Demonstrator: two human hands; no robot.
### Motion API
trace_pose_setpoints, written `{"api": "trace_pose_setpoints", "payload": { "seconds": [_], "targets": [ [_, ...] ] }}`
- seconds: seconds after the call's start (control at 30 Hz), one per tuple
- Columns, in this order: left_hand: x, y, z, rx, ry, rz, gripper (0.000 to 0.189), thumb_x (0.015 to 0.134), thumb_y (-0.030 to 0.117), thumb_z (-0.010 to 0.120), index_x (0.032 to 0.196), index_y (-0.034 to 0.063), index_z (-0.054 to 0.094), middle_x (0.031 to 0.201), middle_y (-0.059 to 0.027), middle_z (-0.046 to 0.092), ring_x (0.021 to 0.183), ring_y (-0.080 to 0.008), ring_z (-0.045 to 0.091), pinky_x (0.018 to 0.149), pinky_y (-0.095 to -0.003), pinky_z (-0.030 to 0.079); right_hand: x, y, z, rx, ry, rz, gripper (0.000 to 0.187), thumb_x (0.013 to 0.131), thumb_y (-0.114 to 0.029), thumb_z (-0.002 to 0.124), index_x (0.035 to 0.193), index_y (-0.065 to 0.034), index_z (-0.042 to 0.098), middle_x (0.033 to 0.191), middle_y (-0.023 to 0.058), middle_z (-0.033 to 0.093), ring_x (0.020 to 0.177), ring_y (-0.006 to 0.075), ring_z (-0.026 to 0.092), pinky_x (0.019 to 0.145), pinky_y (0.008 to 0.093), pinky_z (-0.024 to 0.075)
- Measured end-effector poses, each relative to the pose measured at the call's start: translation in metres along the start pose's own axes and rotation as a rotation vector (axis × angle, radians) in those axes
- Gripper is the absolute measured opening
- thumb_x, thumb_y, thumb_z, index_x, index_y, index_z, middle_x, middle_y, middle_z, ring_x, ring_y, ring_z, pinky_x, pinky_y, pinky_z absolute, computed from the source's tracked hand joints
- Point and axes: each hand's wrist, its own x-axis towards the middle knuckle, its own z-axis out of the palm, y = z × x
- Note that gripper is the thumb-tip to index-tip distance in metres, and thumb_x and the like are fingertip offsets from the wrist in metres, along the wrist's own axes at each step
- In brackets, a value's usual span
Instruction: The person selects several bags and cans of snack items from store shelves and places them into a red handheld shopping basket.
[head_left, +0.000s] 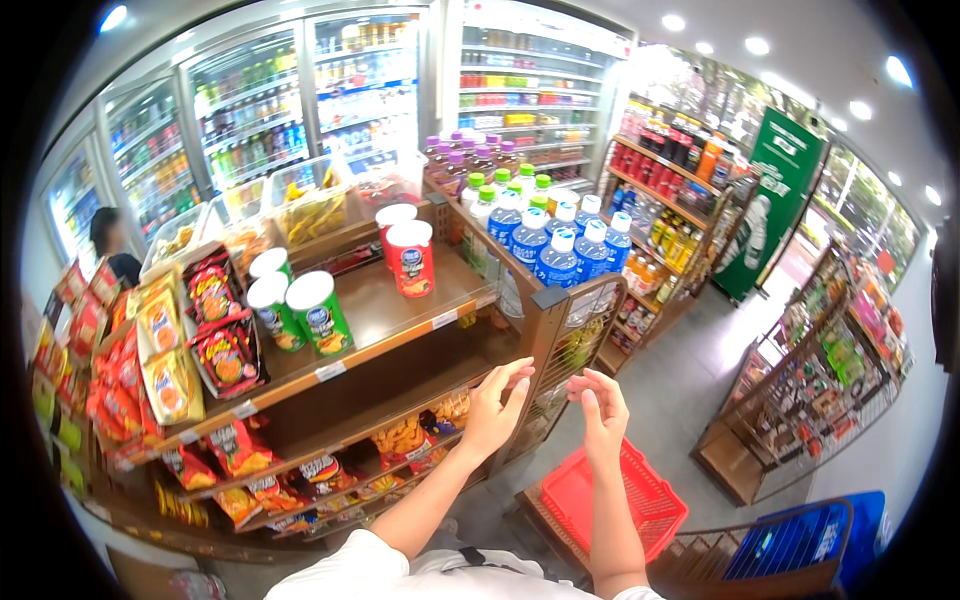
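Note:
Both my hands are raised in front of me, a small gap between them and nothing held. My left hand (496, 401), fingers apart, is in front of the right end of the brown wooden shelf unit (375, 319). My right hand (602, 405) has loosely curled fingers and hangs above a red plastic basket (570, 495). On the top shelf stand several green snack canisters (319, 311) with white lids. Farther right on it are two red canisters (411, 259), one partly hidden behind the other.
Blue-labelled drink bottles (559, 259) fill the shelf end. Snack packets (221, 352) line the left side. Glass-door fridges (247, 112) stand behind, with a person (116, 240) near them. A metal rack (817, 375) and a green panel (772, 202) stand right.

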Motion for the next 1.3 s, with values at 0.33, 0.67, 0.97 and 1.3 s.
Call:
{"api": "trace_pose_setpoints", "payload": {
  "seconds": [0.33, 0.67, 0.97, 1.3],
  "targets": [
    [-0.091, 0.000, -0.024, 0.141, 0.287, -0.104, 0.030, 0.101, 0.012, 0.057, 0.129, 0.0033, 0.061, 0.115, -0.0126, 0.069, 0.105, -0.0211, 0.068, 0.094, -0.0328, 0.052, -0.036, 0.019, 0.019, 0.177, -0.248, 0.131, 0.029, 0.101, -0.010, 0.055, 0.128, 0.0017, 0.057, 0.116, 0.0152, 0.067, 0.106, 0.0220, 0.066, 0.092, 0.0356, 0.0541],
    [-0.112, 0.037, -0.090, 0.155, 0.431, -0.076, 0.032, 0.101, 0.013, 0.056, 0.132, 0.0034, 0.059, 0.117, -0.0134, 0.069, 0.105, -0.0200, 0.067, 0.094, -0.0330, 0.052, -0.043, -0.002, 0.070, 0.225, -0.373, 0.096, 0.040, 0.102, -0.016, 0.055, 0.138, 0.0005, 0.050, 0.133, 0.0194, 0.060, 0.122, 0.0264, 0.060, 0.099, 0.0390, 0.0514],
    [-0.101, 0.042, -0.132, -0.045, 0.328, -0.115, 0.035, 0.104, 0.014, 0.053, 0.137, 0.0040, 0.055, 0.129, -0.0145, 0.063, 0.119, -0.0212, 0.061, 0.104, -0.0345, 0.047, -0.051, -0.005, 0.107, 0.195, -0.382, 0.084, 0.046, 0.103, -0.020, 0.053, 0.144, -0.0009, 0.045, 0.141, 0.0198, 0.053, 0.129, 0.0272, 0.054, 0.104, 0.0397, 0.0477],
    [-0.100, 0.028, -0.134, -0.115, 0.249, -0.125, 0.036, 0.104, 0.015, 0.053, 0.138, 0.0022, 0.053, 0.133, -0.0182, 0.062, 0.125, -0.0240, 0.059, 0.106, -0.0344, 0.046, -0.055, 0.001, 0.119, 0.171, -0.348, 0.117, 0.046, 0.105, -0.018, 0.048, 0.148, -0.0022, 0.041, 0.146, 0.0185, 0.050, 0.133, 0.0267, 0.051, 0.107, 0.0385, 0.0444]
  ]
}}
